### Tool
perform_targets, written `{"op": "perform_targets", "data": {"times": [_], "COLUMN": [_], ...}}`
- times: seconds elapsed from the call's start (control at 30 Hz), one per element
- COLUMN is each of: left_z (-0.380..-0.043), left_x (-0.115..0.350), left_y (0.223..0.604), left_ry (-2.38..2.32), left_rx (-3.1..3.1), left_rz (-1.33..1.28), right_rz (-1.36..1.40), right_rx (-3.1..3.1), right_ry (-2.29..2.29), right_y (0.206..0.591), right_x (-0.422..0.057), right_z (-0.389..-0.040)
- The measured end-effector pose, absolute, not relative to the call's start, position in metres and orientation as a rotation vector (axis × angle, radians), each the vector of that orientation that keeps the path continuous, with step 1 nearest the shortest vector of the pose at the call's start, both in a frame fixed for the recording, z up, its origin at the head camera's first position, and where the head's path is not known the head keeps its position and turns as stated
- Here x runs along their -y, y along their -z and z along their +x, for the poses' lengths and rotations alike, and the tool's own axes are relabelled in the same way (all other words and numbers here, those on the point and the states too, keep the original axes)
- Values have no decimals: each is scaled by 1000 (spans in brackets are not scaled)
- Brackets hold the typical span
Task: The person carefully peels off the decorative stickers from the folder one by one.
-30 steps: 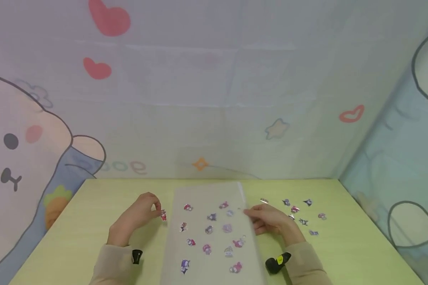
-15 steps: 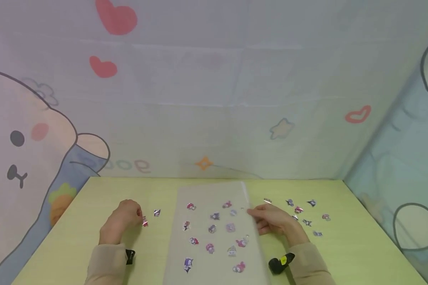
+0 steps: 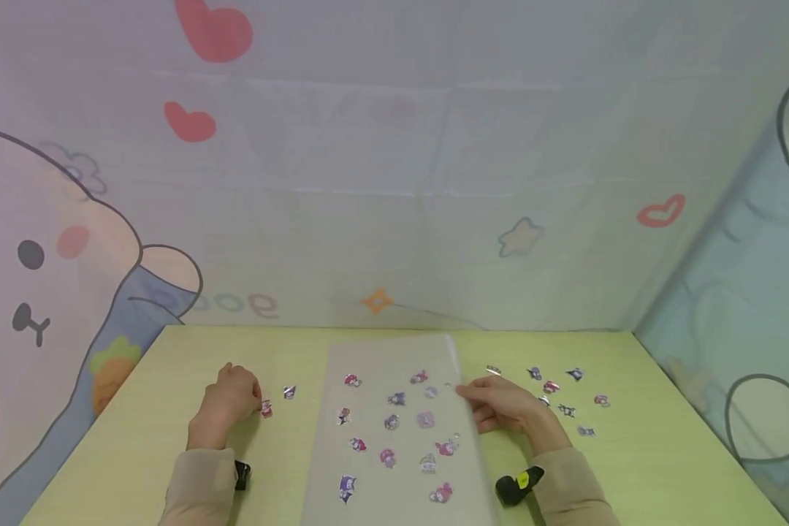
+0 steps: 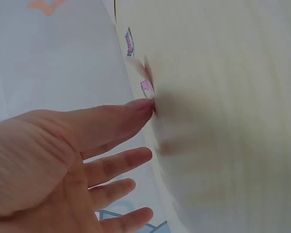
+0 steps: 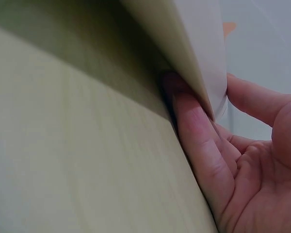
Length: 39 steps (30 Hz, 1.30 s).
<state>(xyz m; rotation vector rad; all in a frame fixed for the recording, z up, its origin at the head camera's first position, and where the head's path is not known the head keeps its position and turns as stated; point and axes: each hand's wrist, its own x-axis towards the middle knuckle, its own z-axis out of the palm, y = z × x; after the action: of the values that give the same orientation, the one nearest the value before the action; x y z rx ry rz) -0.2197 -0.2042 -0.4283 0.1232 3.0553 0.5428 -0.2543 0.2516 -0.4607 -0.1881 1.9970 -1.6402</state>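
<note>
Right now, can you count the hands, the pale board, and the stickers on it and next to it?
Left hand and right hand: 2
Pale board: 1
Bigger stickers on it: 13
Left-side stickers: 2
Right-side stickers in view: 8
Total: 26
Uncounted: two tiny spots on the board, too small to tell.

There are two hands (image 3: 231, 394), one board (image 3: 404, 361) with thirteen larger stickers (image 3: 347, 489), two stickers left, eight right.
</note>
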Motion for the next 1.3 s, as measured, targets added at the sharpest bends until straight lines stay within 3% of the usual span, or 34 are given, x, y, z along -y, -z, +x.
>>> {"op": "perform_targets", "data": {"times": [0.27,0.93,1.3], "left_z": [-221,-223,-222], "left_x": [195,111,101], "left_y": [426,435,446], "left_ry": [-480,-702,-632], "left_rx": [-3076,-2960,-2979], "left_rz": [171,671,781], "right_rz": [-188,-191,-180], "right_rx": [-2002,-1985,-1985], "right_ry": [1642,1655,1650], "right_y": [460,463,467], "right_x": [-252,-255,-254], "right_z": [-255,-254,-256]}}
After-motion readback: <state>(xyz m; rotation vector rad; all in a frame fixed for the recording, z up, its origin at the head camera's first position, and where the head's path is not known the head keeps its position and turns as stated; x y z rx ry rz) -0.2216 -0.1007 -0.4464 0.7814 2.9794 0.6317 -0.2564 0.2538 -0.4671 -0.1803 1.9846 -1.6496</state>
